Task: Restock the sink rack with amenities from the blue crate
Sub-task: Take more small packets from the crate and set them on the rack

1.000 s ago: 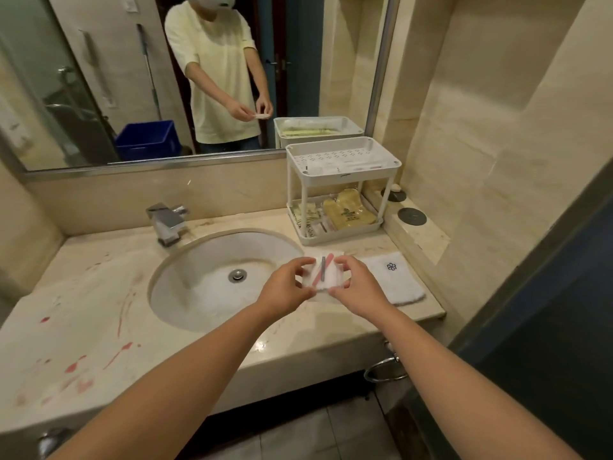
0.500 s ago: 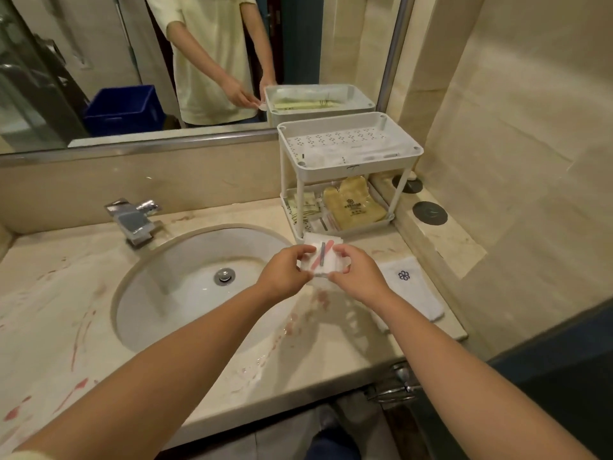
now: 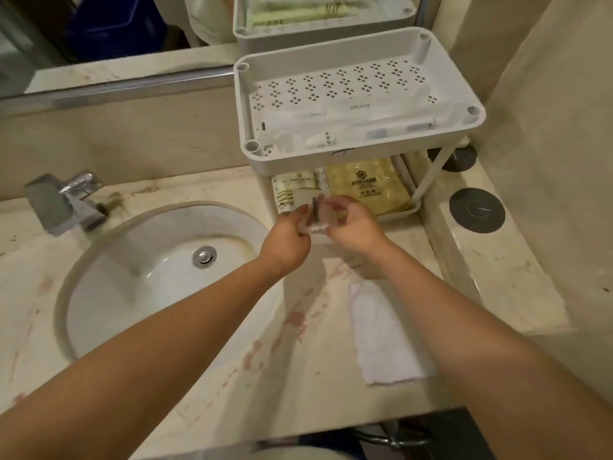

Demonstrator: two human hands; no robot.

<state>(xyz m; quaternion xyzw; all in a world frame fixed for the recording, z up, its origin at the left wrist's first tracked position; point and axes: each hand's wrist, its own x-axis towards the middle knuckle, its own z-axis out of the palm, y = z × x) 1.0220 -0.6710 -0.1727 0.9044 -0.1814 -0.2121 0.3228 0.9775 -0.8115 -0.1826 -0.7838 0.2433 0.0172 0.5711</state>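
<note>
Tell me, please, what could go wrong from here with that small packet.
The small packet is only pinched between the left hand and right hand near the sink basin; a slip could drop it in. The rack's lower tier already looks full, so pushing it in may dislodge the yellow packet.

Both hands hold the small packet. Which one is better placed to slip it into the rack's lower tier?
Probably the right hand: it pinches the packet squarely in front of the lower tier opening, while the left hand sits at the tier's left edge.
</note>
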